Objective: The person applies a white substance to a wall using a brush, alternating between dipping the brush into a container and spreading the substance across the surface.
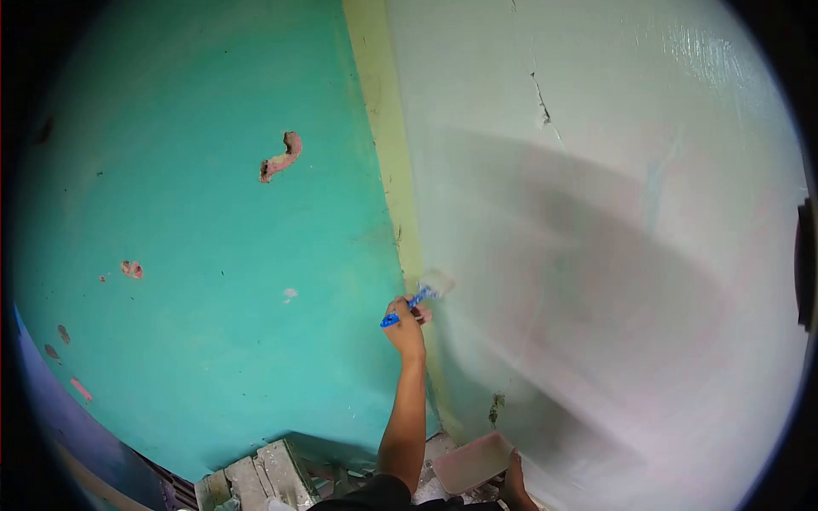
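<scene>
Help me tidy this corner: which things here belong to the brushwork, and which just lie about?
In use:
Blue-handled brush, in the left hand
Pinkish rectangular tray, in the right hand

Probably just lying about:
Pale, stained, boxy object, low by the teal wall

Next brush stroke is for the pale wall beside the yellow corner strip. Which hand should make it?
Left, I'd say. The left hand grips the blue-handled paintbrush right by the yellow strip and pale wall; the right hand is lower, at the plastic tray.
</scene>
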Demonstrator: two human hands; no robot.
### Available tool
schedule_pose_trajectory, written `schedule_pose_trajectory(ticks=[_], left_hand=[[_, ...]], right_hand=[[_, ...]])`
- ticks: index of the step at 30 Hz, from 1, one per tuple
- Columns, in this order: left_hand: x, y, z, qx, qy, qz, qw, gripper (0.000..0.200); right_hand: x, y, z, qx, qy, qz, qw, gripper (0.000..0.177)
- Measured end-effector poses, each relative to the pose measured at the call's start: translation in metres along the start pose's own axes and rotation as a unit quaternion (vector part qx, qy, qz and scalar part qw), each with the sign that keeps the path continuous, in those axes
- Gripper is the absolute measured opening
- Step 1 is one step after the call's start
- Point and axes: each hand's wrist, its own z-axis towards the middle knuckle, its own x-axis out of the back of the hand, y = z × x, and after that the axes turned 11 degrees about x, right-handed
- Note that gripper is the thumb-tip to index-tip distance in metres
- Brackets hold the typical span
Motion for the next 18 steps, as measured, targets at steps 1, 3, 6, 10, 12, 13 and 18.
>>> schedule_pose_trajectory(ticks=[1,3,6,10,12,13,18], left_hand=[[0.01,-0.002,0.001,0.014,0.001,0.03,0.999,0.023],[0.01,0.001,0.013,0.007,-0.035,0.114,0.993,0.025],[-0.027,0.042,0.034,-0.08,-0.055,0.182,0.979,0.032],[-0.104,0.159,0.061,-0.215,-0.104,0.237,0.942,0.031],[-0.144,0.217,0.078,-0.256,-0.14,0.178,0.94,0.028],[-0.164,0.246,0.079,-0.265,-0.133,0.165,0.941,0.026],[-0.224,0.333,0.061,-0.266,-0.215,-0.02,0.939,0.025]], right_hand=[[0.0,0.003,0.003,-0.004,0.005,0.006,1.0,0.066],[0.004,0.01,0.01,-0.004,0.012,0.01,1.0,0.066],[0.008,0.018,0.012,-0.002,0.013,0.01,1.0,0.066],[0.006,0.013,0.007,-0.006,0.006,0.017,1.0,0.066],[0.006,0.014,0.005,-0.002,0.005,0.021,1.0,0.066],[0.006,0.014,0.005,0.002,0.007,0.022,1.0,0.066],[0.009,0.023,0.012,0.017,0.015,0.038,0.999,0.06]])
